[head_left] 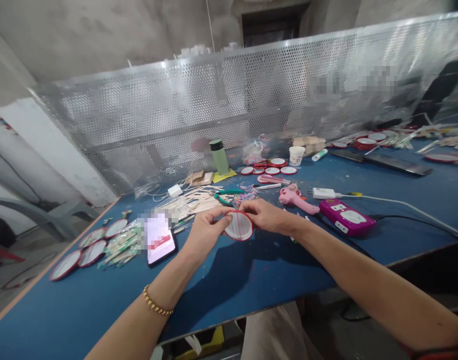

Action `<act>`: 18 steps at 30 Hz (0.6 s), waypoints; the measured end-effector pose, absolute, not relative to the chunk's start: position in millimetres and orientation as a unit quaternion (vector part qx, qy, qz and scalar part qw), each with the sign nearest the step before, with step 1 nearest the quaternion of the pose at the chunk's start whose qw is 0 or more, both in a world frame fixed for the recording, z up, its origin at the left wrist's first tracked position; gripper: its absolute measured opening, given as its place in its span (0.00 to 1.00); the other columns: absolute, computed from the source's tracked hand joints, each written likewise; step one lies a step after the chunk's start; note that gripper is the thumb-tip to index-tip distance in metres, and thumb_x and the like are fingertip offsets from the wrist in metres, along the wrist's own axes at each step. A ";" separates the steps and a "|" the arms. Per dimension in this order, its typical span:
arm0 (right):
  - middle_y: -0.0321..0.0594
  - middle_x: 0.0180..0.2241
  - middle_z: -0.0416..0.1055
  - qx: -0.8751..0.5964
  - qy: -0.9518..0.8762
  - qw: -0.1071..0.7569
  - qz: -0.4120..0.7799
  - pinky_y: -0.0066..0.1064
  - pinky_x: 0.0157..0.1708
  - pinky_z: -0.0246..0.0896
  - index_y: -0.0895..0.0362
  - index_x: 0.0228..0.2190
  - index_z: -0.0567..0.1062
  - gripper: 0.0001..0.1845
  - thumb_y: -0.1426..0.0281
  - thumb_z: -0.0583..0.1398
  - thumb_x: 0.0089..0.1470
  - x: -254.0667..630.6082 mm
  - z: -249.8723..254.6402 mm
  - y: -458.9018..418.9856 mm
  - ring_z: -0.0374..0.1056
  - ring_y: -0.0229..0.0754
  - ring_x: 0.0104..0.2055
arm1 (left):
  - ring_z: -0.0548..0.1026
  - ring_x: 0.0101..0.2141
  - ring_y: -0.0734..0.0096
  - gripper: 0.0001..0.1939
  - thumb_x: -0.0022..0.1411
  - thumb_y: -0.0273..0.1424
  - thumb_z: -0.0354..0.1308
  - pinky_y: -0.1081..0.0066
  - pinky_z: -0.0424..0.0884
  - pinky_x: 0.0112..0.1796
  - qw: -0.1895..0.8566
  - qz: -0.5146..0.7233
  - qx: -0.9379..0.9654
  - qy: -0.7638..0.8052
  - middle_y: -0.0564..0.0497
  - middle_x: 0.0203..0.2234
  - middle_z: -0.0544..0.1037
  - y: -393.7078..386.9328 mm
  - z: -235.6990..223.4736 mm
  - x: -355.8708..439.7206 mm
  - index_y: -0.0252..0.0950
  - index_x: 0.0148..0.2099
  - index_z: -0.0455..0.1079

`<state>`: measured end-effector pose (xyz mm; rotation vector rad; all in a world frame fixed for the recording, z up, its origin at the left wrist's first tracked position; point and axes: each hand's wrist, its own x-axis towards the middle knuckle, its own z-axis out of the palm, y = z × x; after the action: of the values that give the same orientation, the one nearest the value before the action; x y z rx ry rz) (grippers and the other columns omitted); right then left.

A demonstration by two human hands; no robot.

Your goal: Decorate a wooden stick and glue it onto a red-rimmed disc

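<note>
A small round white disc with a red rim (239,227) is held up above the blue table, its flat face towards me. My left hand (209,226) pinches its left edge, thumb lying on the face. At the upper right edge, my right hand (265,215) is closed on the rim; its fingertips are partly hidden behind the disc. Just beyond the hands lie green-handled pliers (224,193) and a tangle of coloured strands (244,198). To the right of my right hand is a pink glue gun (298,200).
A lit phone (159,239) lies left, beside green-tipped sticks (122,245) and red-rimmed discs (65,265). Wooden sticks (191,202), a green bottle (219,160) and a paper cup (296,156) stand farther back. A purple power strip (347,218) with cables sits right. Perforated metal sheeting (199,110) borders the back.
</note>
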<state>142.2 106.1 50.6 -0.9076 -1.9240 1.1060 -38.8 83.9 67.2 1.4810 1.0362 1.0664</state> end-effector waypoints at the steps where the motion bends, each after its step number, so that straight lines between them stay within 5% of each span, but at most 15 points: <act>1: 0.29 0.18 0.60 -0.350 -0.754 0.358 0.425 0.26 0.23 0.50 0.56 0.21 0.68 0.08 0.68 0.58 0.49 141.1 49.0 105.4 0.54 0.34 0.22 | 0.73 0.27 0.71 0.14 0.48 0.36 0.66 0.72 0.71 0.29 0.481 0.452 0.616 0.429 0.49 0.29 0.79 83.8 68.1 -39.0 0.32 0.36 0.79; 5: 0.28 0.18 0.61 -0.338 -0.766 0.352 0.419 0.26 0.24 0.51 0.56 0.23 0.70 0.02 0.72 0.57 0.44 138.3 45.5 104.7 0.55 0.34 0.23 | 0.73 0.27 0.71 0.13 0.50 0.34 0.65 0.73 0.71 0.28 0.463 0.468 0.619 0.429 0.48 0.31 0.80 83.4 69.3 -40.6 0.33 0.38 0.79; 10: 0.31 0.19 0.63 -0.366 -0.752 0.366 0.408 0.26 0.22 0.51 0.56 0.23 0.69 0.13 0.60 0.58 0.51 142.3 51.0 106.5 0.57 0.34 0.22 | 0.74 0.30 0.69 0.12 0.49 0.34 0.65 0.72 0.71 0.27 0.496 0.413 0.640 0.418 0.45 0.37 0.80 82.4 65.9 -40.3 0.32 0.35 0.79; 18: 0.30 0.18 0.61 -0.367 -0.728 0.386 0.431 0.25 0.19 0.50 0.57 0.23 0.69 0.19 0.54 0.61 0.50 145.5 50.8 107.2 0.55 0.31 0.19 | 0.70 0.26 0.73 0.11 0.49 0.33 0.66 0.74 0.66 0.28 0.482 0.411 0.645 0.427 0.49 0.27 0.78 87.1 60.8 -40.1 0.32 0.34 0.80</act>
<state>145.5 107.2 50.8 -0.9343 -1.8533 1.0983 -40.1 87.1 60.8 1.5721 1.0414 1.0016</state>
